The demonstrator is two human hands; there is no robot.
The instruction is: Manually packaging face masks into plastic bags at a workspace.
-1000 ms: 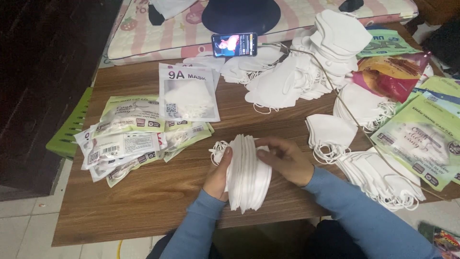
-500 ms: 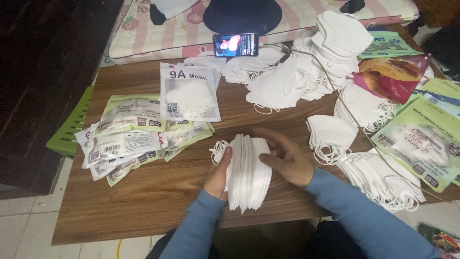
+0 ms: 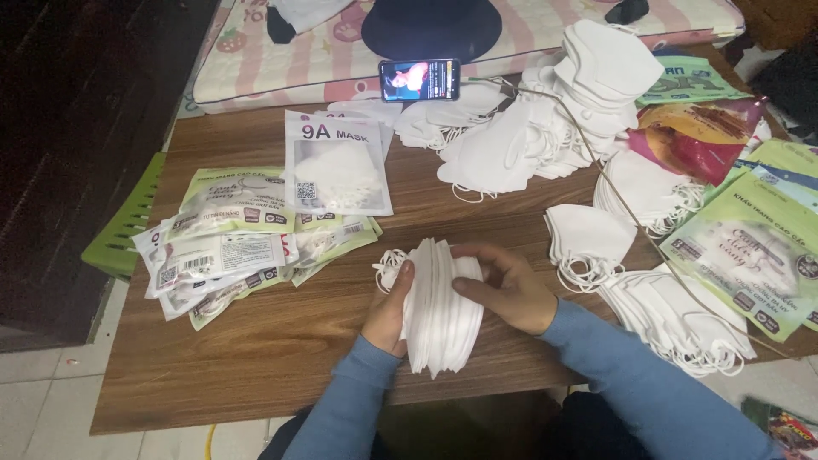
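Two hands, left hand (image 3: 388, 311) and right hand (image 3: 507, 290), clamp mask stack (image 3: 439, 311); left palm hidden; stack overhangs table (image 3: 256, 375) edge.

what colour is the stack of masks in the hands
White, plain with no pattern; the stack of masks shows best in the head view.

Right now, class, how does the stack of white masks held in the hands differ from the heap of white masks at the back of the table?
The held stack is neat, its masks pressed face to face and standing on edge; the back heap is loose and tumbled. The held stack is small, clamped between the left hand and right hand; the back heap is far bigger and untouched. Both are folded white masks with ear loops, out of their packets.
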